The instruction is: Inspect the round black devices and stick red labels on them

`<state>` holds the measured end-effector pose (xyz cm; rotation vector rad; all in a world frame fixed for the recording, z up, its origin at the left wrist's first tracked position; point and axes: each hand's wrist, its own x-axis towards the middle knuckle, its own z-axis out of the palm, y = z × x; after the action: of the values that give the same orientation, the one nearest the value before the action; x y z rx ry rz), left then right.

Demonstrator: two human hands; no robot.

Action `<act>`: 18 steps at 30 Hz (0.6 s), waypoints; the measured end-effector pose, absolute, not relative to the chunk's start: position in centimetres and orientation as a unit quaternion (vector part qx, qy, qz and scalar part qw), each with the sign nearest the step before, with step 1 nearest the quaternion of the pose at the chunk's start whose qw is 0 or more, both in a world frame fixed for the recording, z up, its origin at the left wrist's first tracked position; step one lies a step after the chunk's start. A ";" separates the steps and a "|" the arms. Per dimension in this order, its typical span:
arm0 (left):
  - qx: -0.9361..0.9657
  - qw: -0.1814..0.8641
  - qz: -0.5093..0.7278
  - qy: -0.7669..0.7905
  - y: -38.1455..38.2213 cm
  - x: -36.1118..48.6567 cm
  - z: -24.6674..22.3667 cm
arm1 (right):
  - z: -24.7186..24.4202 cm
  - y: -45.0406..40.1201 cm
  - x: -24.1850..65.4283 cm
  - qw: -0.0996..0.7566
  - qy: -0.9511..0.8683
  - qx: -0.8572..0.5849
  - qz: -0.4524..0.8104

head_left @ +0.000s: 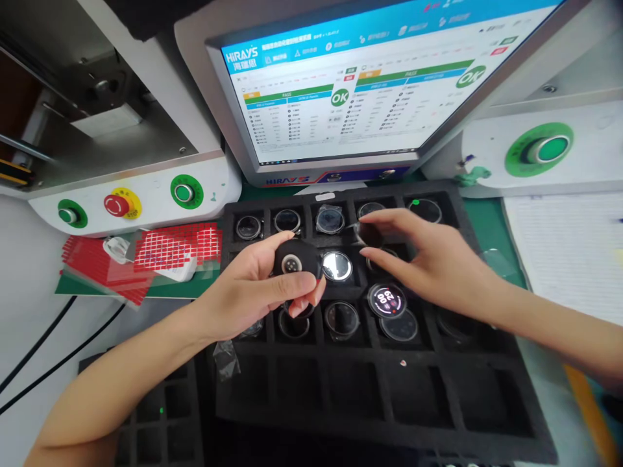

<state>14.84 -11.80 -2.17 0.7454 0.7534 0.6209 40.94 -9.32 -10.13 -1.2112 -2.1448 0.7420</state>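
My left hand (257, 279) is closed around a round black watch body (309, 256), its back with a pale sensor ring turned up. Above the tray, the thumb and fingers of my right hand (418, 253) pinch a dark, round, watch-like piece (368, 235); blur hides its exact kind. Beneath both hands lies a black foam tray (341, 408) with round watches in its upper pockets. One watch (337, 266) between my hands has a bright white screen. A lit watch (387, 300) showing digits rests partly on another watch (400, 325).
A monitor (331, 104) stands behind the tray. Machine panels carry a red stop button (117, 205) and green buttons (552, 149). Red sticker sheets (175, 250) lie at the left, papers (569, 253) at the right. A second foam tray (160, 421) sits lower left. Clear film (227, 361) hangs at the tray's edge.
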 end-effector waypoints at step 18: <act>0.293 0.781 0.364 0.414 -14.9 14.4 -1.2 | -4.2 -13.6 42.3 0.308 -0.498 -0.377 0.717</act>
<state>14.42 -14.89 -1.15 0.6330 0.8936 0.7861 42.32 -13.60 -4.24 -0.9974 -1.3174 1.8969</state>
